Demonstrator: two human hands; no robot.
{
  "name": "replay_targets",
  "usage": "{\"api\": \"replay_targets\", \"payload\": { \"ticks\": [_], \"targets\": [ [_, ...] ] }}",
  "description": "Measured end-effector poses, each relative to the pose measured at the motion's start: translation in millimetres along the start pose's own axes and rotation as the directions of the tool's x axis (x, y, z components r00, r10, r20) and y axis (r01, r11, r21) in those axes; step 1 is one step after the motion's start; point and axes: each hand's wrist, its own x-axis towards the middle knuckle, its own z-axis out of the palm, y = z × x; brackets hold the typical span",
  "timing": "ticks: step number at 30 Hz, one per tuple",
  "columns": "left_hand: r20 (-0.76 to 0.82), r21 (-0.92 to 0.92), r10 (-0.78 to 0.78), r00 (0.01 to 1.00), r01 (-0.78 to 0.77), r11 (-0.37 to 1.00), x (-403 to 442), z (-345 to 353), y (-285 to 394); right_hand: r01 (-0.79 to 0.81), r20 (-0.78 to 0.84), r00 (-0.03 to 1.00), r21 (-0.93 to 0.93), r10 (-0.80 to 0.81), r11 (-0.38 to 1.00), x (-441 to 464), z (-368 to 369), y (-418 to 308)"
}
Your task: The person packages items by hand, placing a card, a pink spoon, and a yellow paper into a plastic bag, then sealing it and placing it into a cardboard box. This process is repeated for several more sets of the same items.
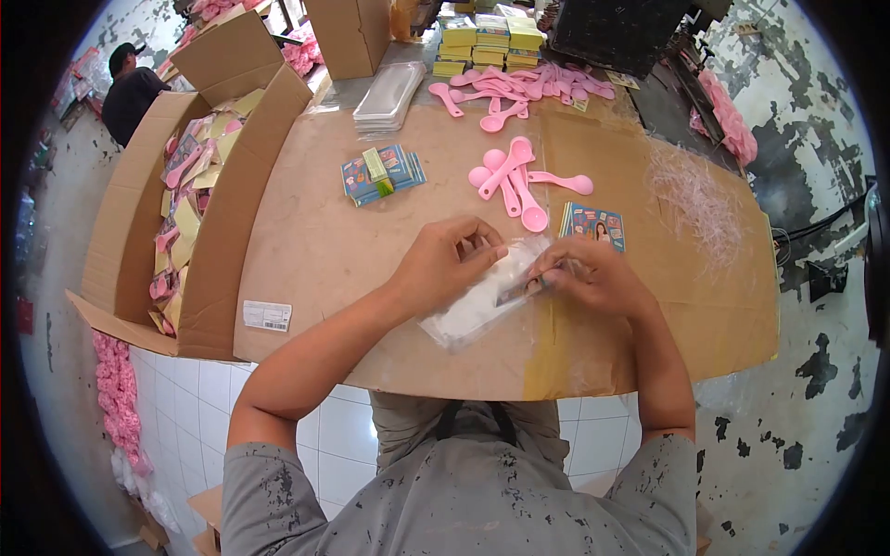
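Clear plastic bags [468, 315] lie in front of me on the cardboard-covered table. My left hand [450, 259] pinches the upper edge of one bag between thumb and fingers. At the bag's right end, my right hand [598, 276] is closed on a small dark printed card [513, 293], which is partly behind or inside the film; I cannot tell which. Just beyond the right hand sits a stack of blue printed cards [594, 225]. Several pink plastic spoons [512, 176] lie loosely grouped past the bags.
An open carton [227, 208] of packed spoons and cards stands at left. Farther back are a banded card bundle [380, 173], a stack of clear bags [389, 97], more pink spoons [538, 83] and card piles [491, 42]. Shredded film [700, 199] lies right. A person [133, 93] is at far left.
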Motion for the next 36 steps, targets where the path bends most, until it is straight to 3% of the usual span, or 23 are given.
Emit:
{"api": "replay_targets", "payload": {
  "ticks": [1, 3, 4, 6, 7, 9, 10, 13, 16, 19, 22, 25, 28, 31, 34, 36],
  "targets": [
    [-0.054, -0.047, 0.064, 0.996, -0.067, 0.997, 2, 0, -7, 0.0, 0.056, 0.998, -0.203, 0.011, 0.979, 1, 1, -4],
    [-0.166, -0.131, 0.187, 0.968, -0.209, 0.969, 9, -1, -15, -0.101, -0.002, 0.995, -0.014, 0.101, 0.995, -2, 4, -2],
    [-0.134, -0.284, 0.138, 0.981, -0.172, 0.943, 11, -4, -14, -0.148, -0.026, 0.988, 0.081, 0.151, 0.986, -3, 4, -1],
    [-0.045, -0.563, 0.059, 0.997, -0.074, 0.823, 12, -13, -9, -0.036, -0.166, 0.985, 0.117, 0.055, 0.992, -3, 5, 4],
    [-0.021, -0.598, 0.045, 0.999, -0.048, 0.8, 11, -16, -4, 0.025, -0.234, 0.972, 0.129, 0.006, 0.991, -1, 5, 5],
    [0.025, -0.662, 0.014, 1.0, 0.006, 0.749, 7, -21, 2, -0.127, -0.319, 0.936, 0.089, 0.149, 0.988, -2, -2, 2],
    [0.029, -0.654, 0.03, 0.999, -0.003, 0.757, 6, -21, 3, -0.205, -0.362, 0.906, 0.074, 0.218, 0.976, -3, -4, 2],
    [0.047, -0.627, 0.054, 0.997, -0.013, 0.779, 4, -16, 3, -0.086, -0.487, 0.834, 0.35, 0.26, 0.933, 2, 2, 0],
    [0.054, -0.584, 0.034, 0.998, 0.004, 0.812, -1, -6, 6, 0.091, -0.574, 0.788, 0.466, 0.223, 0.88, 9, 4, -12],
    [0.065, -0.517, 0.039, 0.997, 0.0, 0.856, -3, -3, 10, 0.009, -0.549, 0.822, 0.272, 0.148, 0.962, 2, 6, -8],
    [0.082, -0.459, 0.046, 0.996, -0.003, 0.888, -4, -1, 9, 0.042, -0.478, 0.878, 0.004, -0.035, 0.999, 4, 5, -13],
    [0.103, -0.41, 0.048, 0.994, -0.002, 0.912, -6, 2, 9, 0.148, -0.405, 0.896, -0.119, -0.184, 0.982, 8, 1, -14],
    [0.106, -0.344, 0.086, 0.991, -0.045, 0.938, -8, 4, 10, -0.024, -0.36, 0.932, 0.05, 0.041, 0.998, 6, 16, -22],
    [0.078, -0.317, 0.103, 0.992, -0.073, 0.946, -9, 6, 16, -0.09, -0.346, 0.918, 0.298, 0.195, 0.95, 11, 26, -33],
    [0.027, -0.376, 0.075, 0.997, -0.059, 0.925, -9, 4, 18, 0.06, -0.482, 0.846, 0.51, 0.227, 0.858, 13, 31, -21],
    [0.02, -0.465, 0.059, 0.998, -0.043, 0.884, -7, 3, 14, 0.01, -0.37, 0.924, 0.28, 0.098, 0.96, 9, 26, -24]
  ]
}}
